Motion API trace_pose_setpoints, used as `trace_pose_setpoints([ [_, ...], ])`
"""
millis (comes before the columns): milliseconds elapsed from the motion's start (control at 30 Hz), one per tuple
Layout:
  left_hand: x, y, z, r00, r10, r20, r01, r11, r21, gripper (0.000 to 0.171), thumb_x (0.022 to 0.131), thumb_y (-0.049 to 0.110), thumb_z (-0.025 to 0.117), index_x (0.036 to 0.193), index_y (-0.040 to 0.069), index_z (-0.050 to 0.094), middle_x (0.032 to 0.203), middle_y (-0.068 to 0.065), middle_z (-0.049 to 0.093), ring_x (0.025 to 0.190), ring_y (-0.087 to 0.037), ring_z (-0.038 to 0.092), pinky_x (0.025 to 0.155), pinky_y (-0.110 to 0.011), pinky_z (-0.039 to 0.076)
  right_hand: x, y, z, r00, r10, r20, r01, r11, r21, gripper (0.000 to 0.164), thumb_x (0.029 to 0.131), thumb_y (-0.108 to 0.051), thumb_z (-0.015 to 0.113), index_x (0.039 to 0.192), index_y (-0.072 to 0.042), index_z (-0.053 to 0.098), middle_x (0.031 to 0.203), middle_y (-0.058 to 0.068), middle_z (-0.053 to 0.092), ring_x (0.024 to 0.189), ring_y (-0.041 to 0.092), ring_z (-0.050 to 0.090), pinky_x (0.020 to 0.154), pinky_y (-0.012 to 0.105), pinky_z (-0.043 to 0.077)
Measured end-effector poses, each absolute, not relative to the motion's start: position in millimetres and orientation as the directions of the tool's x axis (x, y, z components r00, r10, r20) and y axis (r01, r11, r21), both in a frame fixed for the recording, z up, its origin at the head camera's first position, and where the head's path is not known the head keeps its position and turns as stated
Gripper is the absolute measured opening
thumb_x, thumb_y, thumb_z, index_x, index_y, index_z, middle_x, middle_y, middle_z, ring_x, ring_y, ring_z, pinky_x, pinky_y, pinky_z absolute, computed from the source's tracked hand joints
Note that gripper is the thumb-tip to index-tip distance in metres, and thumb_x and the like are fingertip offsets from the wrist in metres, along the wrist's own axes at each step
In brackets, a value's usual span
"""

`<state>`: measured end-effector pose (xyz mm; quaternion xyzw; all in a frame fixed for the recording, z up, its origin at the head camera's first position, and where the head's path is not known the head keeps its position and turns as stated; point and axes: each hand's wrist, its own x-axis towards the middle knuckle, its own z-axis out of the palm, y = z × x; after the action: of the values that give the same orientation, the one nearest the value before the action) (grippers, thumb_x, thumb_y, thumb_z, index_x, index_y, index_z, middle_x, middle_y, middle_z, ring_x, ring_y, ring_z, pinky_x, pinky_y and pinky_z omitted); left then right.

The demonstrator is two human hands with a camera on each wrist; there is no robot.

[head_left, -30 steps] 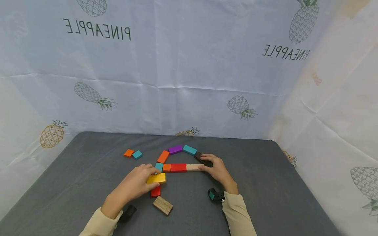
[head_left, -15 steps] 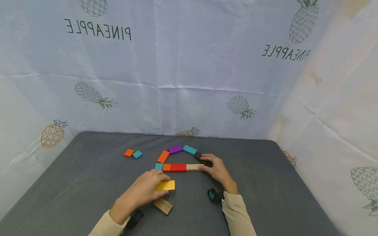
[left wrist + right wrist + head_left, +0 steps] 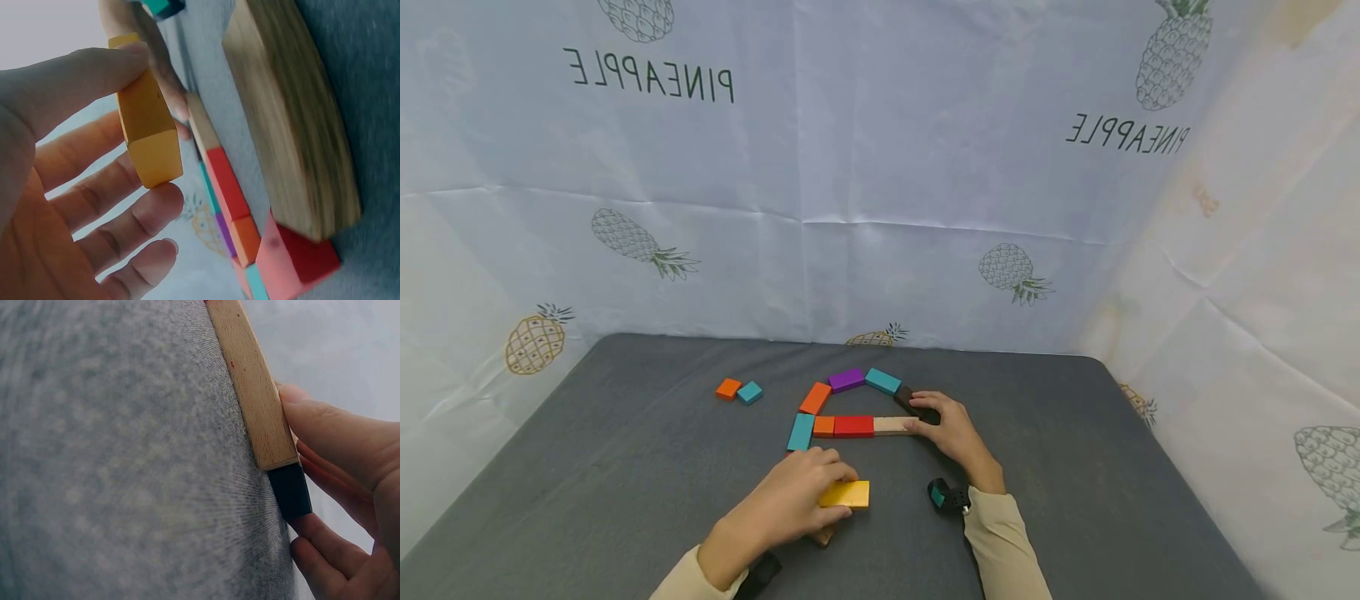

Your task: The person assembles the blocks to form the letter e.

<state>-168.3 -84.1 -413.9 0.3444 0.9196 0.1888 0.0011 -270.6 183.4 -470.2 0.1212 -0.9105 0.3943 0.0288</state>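
My left hand (image 3: 797, 497) pinches a yellow wooden block (image 3: 848, 495) between thumb and fingers, above the table toward the front. A brown wood-grain block (image 3: 290, 125) lies below it, mostly covered by the hand in the head view. Its corner overlaps a red block (image 3: 294, 259) in the left wrist view. My right hand (image 3: 953, 433) rests at the right corner of a block outline. Its thumb presses a pale wooden block (image 3: 256, 394), while the fingers curl round the outer side of a black block (image 3: 291, 490), squeezing the two together.
The outline continues with a red block (image 3: 853, 427), a small orange block (image 3: 823, 427), a teal block (image 3: 801, 432), an orange block (image 3: 816, 398), a purple block (image 3: 847, 381) and another teal block (image 3: 882, 381). Small orange (image 3: 728, 389) and teal (image 3: 749, 392) blocks lie apart, back left.
My left hand has carried the yellow block right and toward the front, from beside the left column to over the brown block. The left teal block is now uncovered. My right hand stays put.
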Motion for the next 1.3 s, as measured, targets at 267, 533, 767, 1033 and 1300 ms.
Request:
trace_pose_setpoints([
  [267, -164, -74, -418, -0.749, 0.657, 0.081, 0.638, 0.683, 0.356, 0.030, 0.082, 0.032, 0.081, 0.108, 0.021, 0.073, 0.097, 0.010, 0.064, 0.083, -0.003, 0.050, 0.075, -0.025, 0.046, -271, 184, -471, -0.971, -0.193, 0.144, -0.237, 0.665, -0.708, 0.041, 0.086, -0.025, 0.078, 0.121, -0.006, 0.070, 0.136, 0.012, 0.061, 0.134, 0.035, 0.051, 0.113, 0.058, 0.036],
  [533, -161, -68, -425, -0.709, 0.700, 0.086, 0.677, 0.640, 0.363, 0.030, 0.083, 0.033, 0.081, 0.109, 0.022, 0.073, 0.099, 0.011, 0.066, 0.086, -0.003, 0.051, 0.075, -0.022, 0.045, -271, 184, -471, -0.970, -0.196, 0.143, -0.238, 0.663, -0.710, 0.041, 0.086, -0.025, 0.078, 0.122, -0.006, 0.070, 0.137, 0.012, 0.061, 0.134, 0.035, 0.050, 0.113, 0.058, 0.035],
  [767, -161, -66, -428, -0.709, 0.705, 0.021, 0.647, 0.638, 0.418, 0.029, 0.084, 0.034, 0.080, 0.110, 0.023, 0.073, 0.099, 0.013, 0.065, 0.082, 0.001, 0.048, 0.075, -0.019, 0.043, -271, 183, -470, -0.973, -0.189, 0.136, -0.228, 0.664, -0.712, 0.041, 0.086, -0.025, 0.078, 0.122, -0.006, 0.071, 0.136, 0.011, 0.062, 0.133, 0.035, 0.051, 0.114, 0.058, 0.035],
  [1033, -160, -64, -434, -0.695, 0.718, -0.033, 0.643, 0.642, 0.419, 0.029, 0.083, 0.034, 0.080, 0.108, 0.022, 0.073, 0.098, 0.013, 0.065, 0.079, 0.001, 0.046, 0.073, -0.018, 0.043, -269, 183, -470, -0.973, -0.184, 0.138, -0.227, 0.660, -0.716, 0.041, 0.085, -0.024, 0.079, 0.121, -0.005, 0.071, 0.135, 0.012, 0.062, 0.132, 0.035, 0.052, 0.113, 0.058, 0.035],
  [1300, -160, -64, -436, -0.677, 0.735, -0.046, 0.666, 0.637, 0.388, 0.029, 0.082, 0.034, 0.082, 0.108, 0.024, 0.072, 0.097, 0.014, 0.064, 0.079, 0.000, 0.046, 0.073, -0.019, 0.044, -269, 184, -471, -0.969, -0.194, 0.155, -0.245, 0.657, -0.713, 0.041, 0.086, -0.026, 0.078, 0.121, -0.006, 0.071, 0.136, 0.012, 0.062, 0.133, 0.035, 0.052, 0.113, 0.058, 0.036],
])
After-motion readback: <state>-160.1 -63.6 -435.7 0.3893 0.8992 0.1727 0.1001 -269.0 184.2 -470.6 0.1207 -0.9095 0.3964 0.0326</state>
